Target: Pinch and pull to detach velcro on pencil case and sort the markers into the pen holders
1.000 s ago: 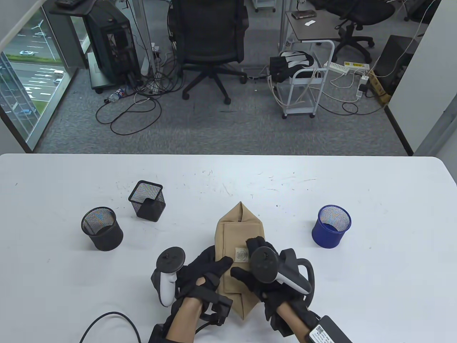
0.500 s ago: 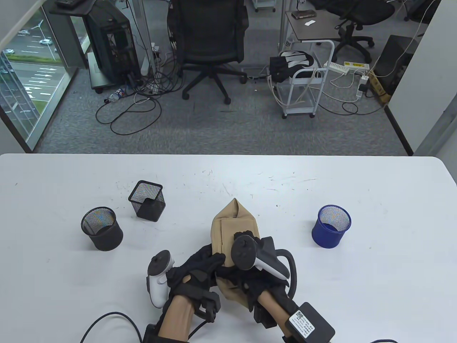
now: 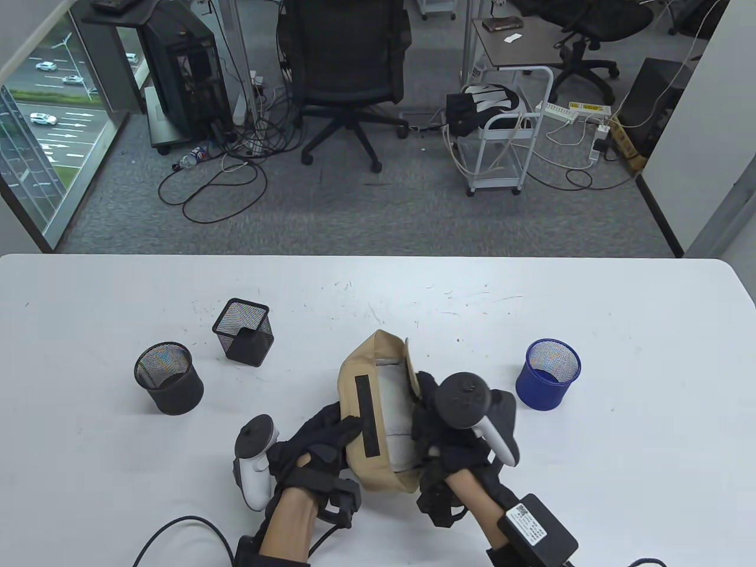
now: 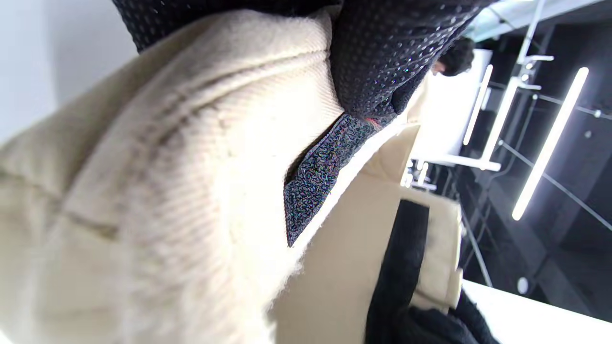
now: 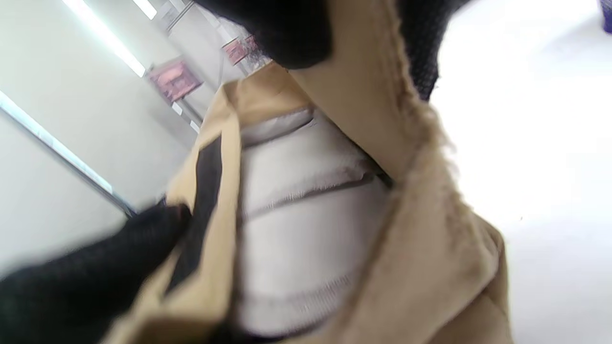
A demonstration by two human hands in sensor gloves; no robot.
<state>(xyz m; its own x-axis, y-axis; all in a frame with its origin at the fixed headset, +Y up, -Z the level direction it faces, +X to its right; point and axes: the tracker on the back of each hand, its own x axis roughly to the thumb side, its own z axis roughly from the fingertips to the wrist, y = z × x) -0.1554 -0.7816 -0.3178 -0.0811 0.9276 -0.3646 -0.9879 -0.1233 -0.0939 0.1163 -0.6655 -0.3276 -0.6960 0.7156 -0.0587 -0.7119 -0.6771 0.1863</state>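
Observation:
A tan fabric pencil case (image 3: pixel 354 378) lies open near the table's front centre, its black velcro strip (image 3: pixel 368 416) and pale lining (image 3: pixel 394 407) showing. My left hand (image 3: pixel 331 434) holds the left flap by the velcro strip; the left wrist view shows the case (image 4: pixel 167 191) and the glove's fingers (image 4: pixel 373 62) on the flap's edge. My right hand (image 3: pixel 428 407) pinches the right flap and holds it apart; the right wrist view shows the flap (image 5: pixel 377 95) and the lining (image 5: pixel 306 205). No markers are visible inside.
Three mesh pen holders stand on the white table (image 3: pixel 620 460): a round black one (image 3: pixel 168 378) at the left, a square black one (image 3: pixel 243 331) behind it, a round blue one (image 3: pixel 548 373) to the right of the case. A black cable (image 3: pixel 177 528) lies at the front left.
The case was closed with both hands on its top flap. The hands have pulled the flaps apart, the velcro has come loose, and the lining now shows.

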